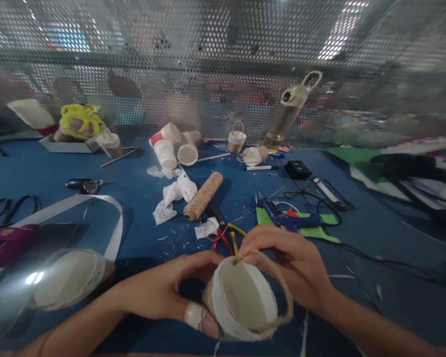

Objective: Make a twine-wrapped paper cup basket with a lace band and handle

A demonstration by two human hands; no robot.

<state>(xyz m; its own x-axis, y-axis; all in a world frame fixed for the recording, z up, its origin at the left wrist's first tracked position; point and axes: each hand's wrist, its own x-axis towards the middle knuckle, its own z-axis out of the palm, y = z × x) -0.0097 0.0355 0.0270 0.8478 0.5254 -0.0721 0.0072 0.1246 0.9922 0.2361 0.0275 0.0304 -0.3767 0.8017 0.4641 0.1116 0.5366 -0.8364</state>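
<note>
A paper cup point(245, 297) with white wrapping round its rim tilts with its mouth toward me near the table's front edge. My left hand point(171, 287) grips its left side, thumb in front, with a bandage on the thumb. A twine handle point(288, 292) arches over the cup's right side. My right hand point(286, 263) pinches the twine end against the far rim. Just beyond lie pliers point(223, 233) with red and yellow handles. A blue glue gun point(290, 218) rests on green paper point(329, 230) past my right hand.
A twine roll point(203, 196) and crumpled white paper point(178, 193) lie mid-table. Several cups point(166, 153) and a bottle point(288, 114) stand by the perforated metal screen point(208, 49). At left are another wrapped cup point(70, 277), white ribbon point(115, 223) and keys point(91, 186); a black cord point(375, 255) runs right.
</note>
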